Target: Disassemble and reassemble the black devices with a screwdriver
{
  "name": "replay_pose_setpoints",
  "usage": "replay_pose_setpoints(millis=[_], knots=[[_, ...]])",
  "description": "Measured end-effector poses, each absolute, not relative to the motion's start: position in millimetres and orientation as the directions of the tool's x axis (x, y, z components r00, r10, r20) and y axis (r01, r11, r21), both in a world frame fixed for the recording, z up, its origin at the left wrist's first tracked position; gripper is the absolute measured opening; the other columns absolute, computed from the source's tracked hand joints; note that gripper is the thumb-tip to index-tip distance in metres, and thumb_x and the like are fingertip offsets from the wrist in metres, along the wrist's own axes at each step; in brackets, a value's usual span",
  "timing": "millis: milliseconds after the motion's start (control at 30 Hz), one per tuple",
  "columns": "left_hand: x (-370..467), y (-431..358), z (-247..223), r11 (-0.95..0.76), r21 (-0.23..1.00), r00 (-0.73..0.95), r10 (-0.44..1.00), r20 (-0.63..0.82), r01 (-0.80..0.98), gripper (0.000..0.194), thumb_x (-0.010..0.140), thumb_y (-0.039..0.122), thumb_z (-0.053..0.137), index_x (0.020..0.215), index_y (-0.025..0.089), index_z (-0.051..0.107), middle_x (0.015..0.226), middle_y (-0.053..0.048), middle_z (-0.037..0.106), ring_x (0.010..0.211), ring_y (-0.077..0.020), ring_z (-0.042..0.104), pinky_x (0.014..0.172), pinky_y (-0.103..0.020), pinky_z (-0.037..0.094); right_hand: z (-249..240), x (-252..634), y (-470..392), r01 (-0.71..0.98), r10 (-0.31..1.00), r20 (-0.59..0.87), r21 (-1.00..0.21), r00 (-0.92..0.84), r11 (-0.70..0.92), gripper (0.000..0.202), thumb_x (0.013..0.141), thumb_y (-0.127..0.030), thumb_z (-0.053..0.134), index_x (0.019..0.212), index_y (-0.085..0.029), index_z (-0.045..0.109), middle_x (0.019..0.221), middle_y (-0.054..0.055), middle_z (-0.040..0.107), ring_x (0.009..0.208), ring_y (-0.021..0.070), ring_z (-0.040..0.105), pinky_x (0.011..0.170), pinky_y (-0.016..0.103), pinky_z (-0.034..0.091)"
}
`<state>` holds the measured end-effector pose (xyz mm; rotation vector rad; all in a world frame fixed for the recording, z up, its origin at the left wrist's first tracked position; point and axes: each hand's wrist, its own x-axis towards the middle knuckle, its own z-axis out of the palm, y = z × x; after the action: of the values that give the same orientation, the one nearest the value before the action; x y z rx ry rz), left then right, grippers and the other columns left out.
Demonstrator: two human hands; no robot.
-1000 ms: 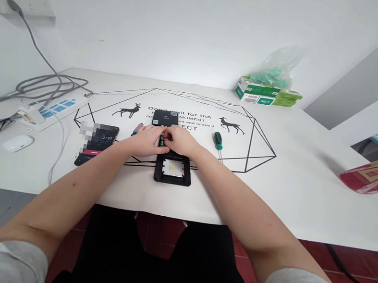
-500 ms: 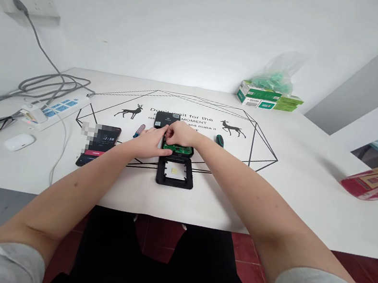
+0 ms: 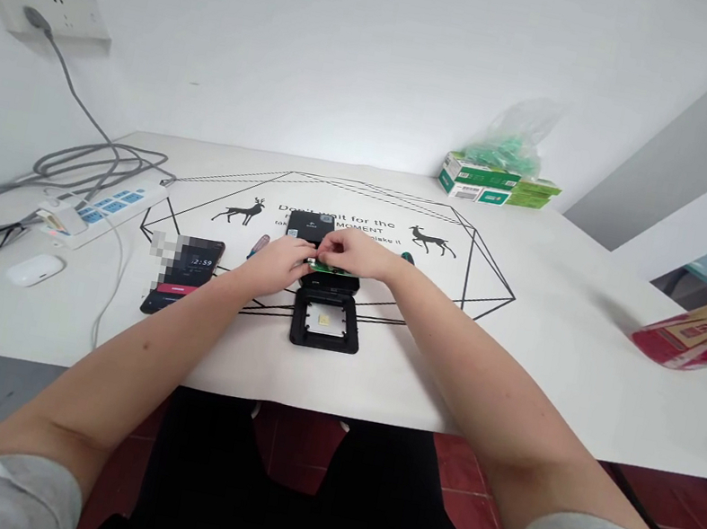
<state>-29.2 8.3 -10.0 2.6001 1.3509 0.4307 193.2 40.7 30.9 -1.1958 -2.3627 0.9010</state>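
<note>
A green circuit board [image 3: 327, 268] shows just above a black device housing [image 3: 342, 285], tilted so that mostly its edge is visible. My right hand [image 3: 359, 254] is closed in a pinch at the board's far side. At the board's left end, the fingers of my left hand [image 3: 277, 267] are bent together against it. Hinged toward me from the housing lies a black frame [image 3: 298, 320] around a silvery plate with a small yellowish square. Behind my hands rests a flat black cover [image 3: 309, 227] with a label. My fingers hide part of the board.
A screwdriver with a pinkish handle [image 3: 259, 244] lies left of the hands, a dark green handle [image 3: 407, 258] right. Further left are a phone [image 3: 189, 267], a white earbud case [image 3: 36, 270], a power strip [image 3: 113, 209] and cables. Boxes [image 3: 478, 177] stand behind; a red-yellow package [image 3: 689, 337] is right.
The circuit board has come up out of the housing and tilted. My right hand has moved slightly right, and my left hand has drawn its fingers in to the board's edge.
</note>
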Motion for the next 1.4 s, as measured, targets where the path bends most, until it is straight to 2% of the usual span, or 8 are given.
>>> replay_pose_setpoints(millis=[133, 233, 400, 500, 667, 900, 1100, 1400], knots=[[-28.4, 8.1, -11.2, -0.538, 0.342, 0.467, 0.842, 0.271, 0.771, 0.047, 0.11, 0.031, 0.04, 0.142, 0.026, 0.073, 0.143, -0.007, 0.074, 0.133, -0.027, 0.068, 0.12, -0.042, 0.052, 36.6, 221.2, 38.9, 0.743, 0.965, -0.003, -0.639, -0.262, 0.2, 0.019, 0.092, -0.037, 0.073, 0.09, -0.018, 0.07, 0.084, 0.009, 0.076, 0.073, 0.0187, 0.063, 0.07, 0.033, 0.049], [-30.8, 10.5, -14.9, -0.549, 0.364, 0.414, 0.824, 0.385, 0.753, 0.042, 0.111, 0.032, 0.043, 0.136, 0.026, 0.076, 0.134, -0.007, 0.078, 0.125, -0.0268, 0.072, 0.116, -0.043, 0.056, 35.2, 232.9, 32.3, 0.639, 0.949, -0.281, -0.759, -0.146, -0.127, 0.037, 0.1, -0.054, 0.071, 0.101, -0.018, 0.066, 0.073, 0.011, 0.076, 0.059, 0.0197, 0.065, 0.058, 0.033, 0.053], [-32.8, 14.7, -23.4, -0.648, 0.378, 0.413, 0.735, 0.538, 0.661, 0.035, 0.109, 0.029, 0.05, 0.129, 0.026, 0.078, 0.127, -0.007, 0.08, 0.119, -0.026, 0.075, 0.114, -0.043, 0.058, 28.0, 221.0, 23.0, 0.139, 0.886, -0.426, -0.903, -0.181, -0.406, 0.006, 0.104, -0.017, 0.07, 0.102, -0.014, 0.065, 0.074, 0.008, 0.077, 0.065, 0.014, 0.076, 0.066, 0.021, 0.066], [-31.6, 12.3, -23.7, -0.642, 0.401, 0.423, 0.749, 0.509, 0.654, 0.037, 0.108, 0.028, 0.051, 0.136, 0.026, 0.075, 0.141, -0.008, 0.075, 0.131, -0.0263, 0.07, 0.119, -0.044, 0.054, 24.5, 215.6, 27.2, 0.042, 0.905, -0.397, -0.918, -0.151, -0.395, 0.014, 0.101, 0.0, 0.064, 0.097, -0.012, 0.066, 0.073, 0.002, 0.073, 0.065, 0.0096, 0.075, 0.07, 0.017, 0.065], [-31.5, 4.1, -16.7, -0.543, 0.4, 0.448, 0.838, 0.31, 0.739, 0.053, 0.105, 0.045, 0.059, 0.154, 0.024, 0.064, 0.161, -0.011, 0.061, 0.149, -0.0325, 0.058, 0.127, -0.05, 0.046, 23.3, 243.0, 40.9, 0.084, 0.933, -0.358, -0.931, -0.04, -0.354, 0.012, 0.098, 0.0, 0.068, 0.101, -0.012, 0.07, 0.066, -0.001, 0.07, 0.058, 0.0108, 0.067, 0.059, 0.02, 0.059], [-34.0, 2.0, -7.4, -0.441, 0.329, 0.463, 0.886, 0.012, 0.835, 0.066, 0.099, 0.066, 0.061, 0.143, 0.018, 0.071, 0.173, -0.016, 0.048, 0.159, -0.0384, 0.048, 0.131, -0.053, 0.039, 23.0, 296.8, 53.3, 0.39, 0.938, -0.346, -0.865, -0.006, -0.316, 0.011, 0.095, -0.003, 0.071, 0.099, -0.012, 0.075, 0.068, 0.0, 0.069, 0.055, 0.0098, 0.059, 0.054, 0.021, 0.051], [-35.5, -0.9, 0.2, -0.402, 0.326, 0.435, 0.9, -0.032, 0.856, 0.075, 0.09, 0.068, 0.067, 0.148, 0.02, 0.069, 0.176, -0.014, 0.045, 0.159, -0.0415, 0.048, 0.129, -0.055, 0.041, 18.8, 300.4, 58.2, 0.486, 0.937, -0.349, -0.818, 0.007, -0.308, 0.017, 0.096, -0.008, 0.068, 0.11, -0.014, 0.075, 0.08, 0.003, 0.073, 0.065, 0.0119, 0.062, 0.062, 0.024, 0.054], [-38.9, -5.5, 4.7, -0.431, 0.293, 0.464, 0.885, -0.049, 0.853, 0.068, 0.1, 0.056, 0.051, 0.153, 0.015, 0.066, 0.178, -0.014, 0.041, 0.162, -0.0356, 0.045, 0.132, -0.05, 0.039, 16.5, 292.8, 55.5, 0.753, 0.964, -0.265, -0.632, 0.012, -0.183, 0.025, 0.102, -0.012, 0.062, 0.122, -0.014, 0.077, 0.09, 0.005, 0.076, 0.062, 0.0095, 0.058, 0.06, 0.02, 0.052]])
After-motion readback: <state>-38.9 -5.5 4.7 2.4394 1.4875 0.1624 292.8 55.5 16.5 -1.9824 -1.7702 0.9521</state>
